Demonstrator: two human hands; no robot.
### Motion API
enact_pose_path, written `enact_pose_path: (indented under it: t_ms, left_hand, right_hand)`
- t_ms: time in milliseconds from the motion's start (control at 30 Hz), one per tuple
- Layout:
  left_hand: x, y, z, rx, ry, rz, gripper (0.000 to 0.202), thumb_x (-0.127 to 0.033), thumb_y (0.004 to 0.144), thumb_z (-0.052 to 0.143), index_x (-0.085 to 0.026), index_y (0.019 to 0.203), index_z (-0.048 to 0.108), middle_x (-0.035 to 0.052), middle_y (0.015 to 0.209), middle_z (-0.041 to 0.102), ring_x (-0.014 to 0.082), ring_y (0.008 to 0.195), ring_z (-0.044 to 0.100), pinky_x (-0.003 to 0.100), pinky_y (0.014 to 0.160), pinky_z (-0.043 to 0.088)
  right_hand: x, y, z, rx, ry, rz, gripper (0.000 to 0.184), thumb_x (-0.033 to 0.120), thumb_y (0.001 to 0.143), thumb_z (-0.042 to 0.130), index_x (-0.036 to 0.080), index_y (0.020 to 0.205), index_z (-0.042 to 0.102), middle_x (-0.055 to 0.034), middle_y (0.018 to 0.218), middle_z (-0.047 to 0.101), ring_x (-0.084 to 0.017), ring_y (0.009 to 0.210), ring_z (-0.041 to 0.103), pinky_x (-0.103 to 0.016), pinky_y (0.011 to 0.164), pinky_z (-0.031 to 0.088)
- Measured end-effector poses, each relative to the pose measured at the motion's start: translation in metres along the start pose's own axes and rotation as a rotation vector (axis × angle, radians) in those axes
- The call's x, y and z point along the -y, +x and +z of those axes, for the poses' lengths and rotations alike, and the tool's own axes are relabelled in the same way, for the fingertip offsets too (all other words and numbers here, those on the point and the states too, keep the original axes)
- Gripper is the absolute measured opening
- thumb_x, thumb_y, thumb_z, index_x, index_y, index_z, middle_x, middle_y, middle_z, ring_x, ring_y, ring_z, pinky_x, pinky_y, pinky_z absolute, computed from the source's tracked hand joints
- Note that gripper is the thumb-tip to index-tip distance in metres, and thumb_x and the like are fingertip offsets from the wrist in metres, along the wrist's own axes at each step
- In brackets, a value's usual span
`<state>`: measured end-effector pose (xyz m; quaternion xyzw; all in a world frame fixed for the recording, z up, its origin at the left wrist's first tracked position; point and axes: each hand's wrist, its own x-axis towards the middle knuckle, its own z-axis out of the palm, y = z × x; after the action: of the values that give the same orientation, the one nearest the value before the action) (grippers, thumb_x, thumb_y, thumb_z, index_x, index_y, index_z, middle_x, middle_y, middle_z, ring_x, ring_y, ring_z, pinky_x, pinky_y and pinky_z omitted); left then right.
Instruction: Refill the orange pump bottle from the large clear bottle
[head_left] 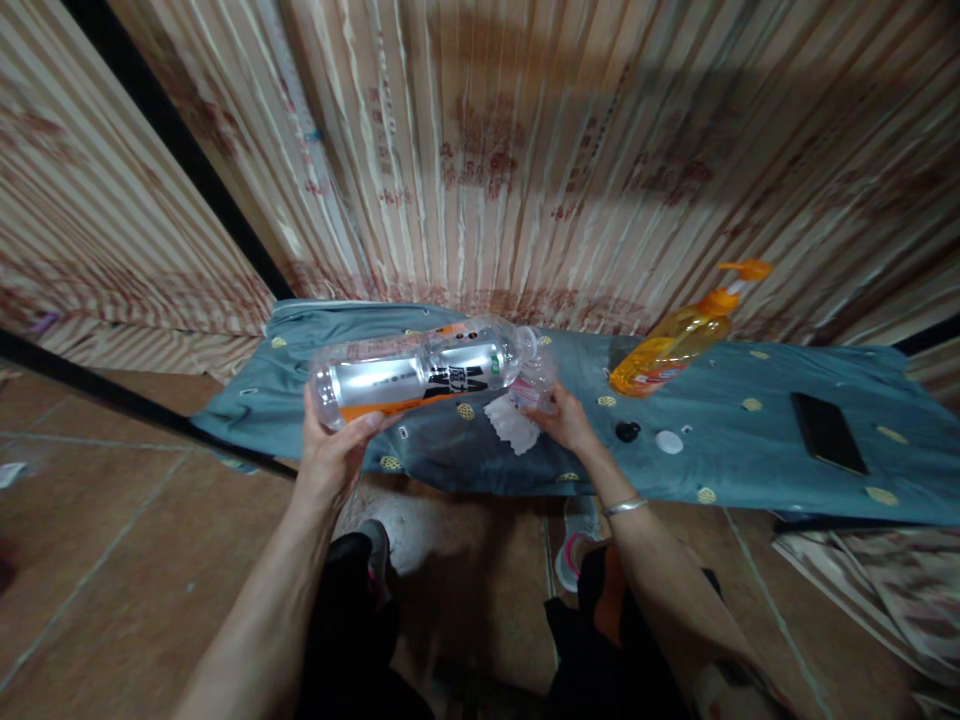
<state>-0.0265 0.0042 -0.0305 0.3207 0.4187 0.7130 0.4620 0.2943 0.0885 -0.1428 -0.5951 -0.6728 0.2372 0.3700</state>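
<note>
My left hand (330, 455) is closed around the base of a large clear plastic bottle (405, 375) with a silver, black and orange label. The bottle lies almost level in the air, its neck pointing right. At that neck, my right hand (562, 415) grips a smaller clear plastic container (536, 378) with some pink on it. The mouths are close together; whether they touch I cannot tell. Just left of my right fingers is a crumpled white tissue (512, 424); whether it is held or lies on the cloth is unclear.
A grey-green cloth (450, 460) with yellow pineapples covers the narrow bench. To the right stand an orange pump bottle (675, 340), a small black cap (628, 431), a white round lid (669, 441) and a dark phone (829, 432). Behind hangs a striped curtain (480, 150).
</note>
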Motion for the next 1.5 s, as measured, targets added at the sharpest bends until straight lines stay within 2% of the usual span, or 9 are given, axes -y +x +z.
enact_pose_path:
  t_ms: [300,567,767,967,1233,1500]
  left_hand:
    - [-0.0073,-0.0027,0.006,-0.024,-0.022,-0.029,0.079,-0.017,0.044,0.096,-0.026,0.114,0.062,0.0032,0.108,0.071,0.0257,0.091,0.07,0.051,0.08,0.062]
    - [-0.0069,-0.0042,0.0058,-0.019,-0.01,-0.026,0.078,-0.017,0.047,0.095,-0.026,0.116,0.061,0.0034,0.111,0.07,0.0257,0.091,0.07,0.051,0.081,0.062]
    - [-0.0051,-0.0031,0.0047,-0.012,0.005,-0.016,0.081,-0.019,0.048,0.096,-0.026,0.12,0.061,0.004,0.109,0.071,0.0265,0.092,0.07,0.05,0.08,0.062]
    - [-0.0021,-0.0024,0.0029,0.0,-0.009,-0.019,0.083,-0.018,0.05,0.095,-0.027,0.124,0.06,0.0045,0.111,0.072,0.0261,0.094,0.071,0.048,0.082,0.062]
    - [-0.0083,-0.0045,0.0065,-0.005,-0.006,-0.02,0.079,-0.018,0.048,0.095,-0.027,0.12,0.063,0.0034,0.112,0.07,0.0264,0.096,0.069,0.051,0.081,0.063]
    - [-0.0043,-0.0031,0.0052,-0.008,-0.001,-0.01,0.079,-0.018,0.05,0.095,-0.028,0.12,0.061,0.0038,0.114,0.07,0.0267,0.095,0.07,0.051,0.08,0.063]
  right_hand:
    - [-0.0005,-0.0008,0.0001,-0.001,0.033,-0.014,0.049,0.039,0.073,0.078,0.02,0.117,0.064,-0.0085,0.106,0.079,-0.028,0.091,0.075,-0.037,0.079,0.059]
    - [-0.0003,-0.0001,0.0007,-0.013,0.057,-0.033,0.049,0.035,0.072,0.08,0.022,0.117,0.063,-0.0076,0.108,0.079,-0.028,0.094,0.075,-0.037,0.082,0.059]
    - [-0.0019,-0.0004,0.0003,-0.011,0.018,-0.014,0.044,0.038,0.073,0.08,0.022,0.111,0.065,-0.0064,0.099,0.079,-0.027,0.087,0.075,-0.034,0.074,0.057]
    - [-0.0013,0.0,0.0011,-0.01,0.011,0.008,0.05,0.036,0.072,0.081,0.02,0.117,0.064,-0.0081,0.103,0.079,-0.028,0.09,0.075,-0.035,0.078,0.058]
    - [0.002,-0.0017,-0.0006,-0.002,0.035,-0.003,0.048,0.035,0.074,0.078,0.022,0.119,0.064,-0.0077,0.107,0.079,-0.028,0.094,0.075,-0.036,0.08,0.058]
    - [0.0024,-0.0014,-0.0017,0.0,-0.005,-0.004,0.047,0.036,0.075,0.078,0.021,0.117,0.064,-0.008,0.104,0.079,-0.028,0.091,0.075,-0.035,0.077,0.058]
